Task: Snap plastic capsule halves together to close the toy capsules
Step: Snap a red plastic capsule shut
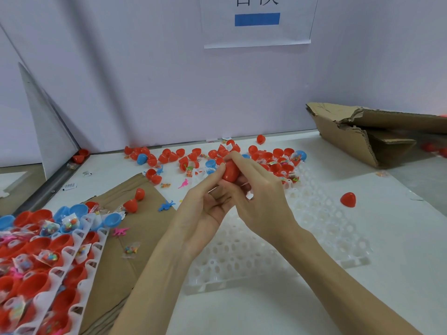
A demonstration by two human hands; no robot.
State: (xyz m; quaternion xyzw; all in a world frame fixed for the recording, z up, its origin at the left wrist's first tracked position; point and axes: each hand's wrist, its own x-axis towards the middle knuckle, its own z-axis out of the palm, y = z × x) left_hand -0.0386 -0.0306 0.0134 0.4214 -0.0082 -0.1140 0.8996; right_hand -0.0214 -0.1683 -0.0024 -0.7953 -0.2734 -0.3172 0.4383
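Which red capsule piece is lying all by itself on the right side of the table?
The red half beside the empty white tray's right edge; the other red pieces cluster near the back wall.

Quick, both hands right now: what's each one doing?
Left hand: grips the red capsule from below.
Right hand: fingers curled round the same capsule from above.

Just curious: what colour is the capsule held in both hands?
Red. The capsule shows best in the head view, pinched between left hand and right hand.

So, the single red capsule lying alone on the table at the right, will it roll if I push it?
Probably yes: the red capsule looks rounded and smooth, so it may wobble away. It seems thin, hollow plastic, likely light.
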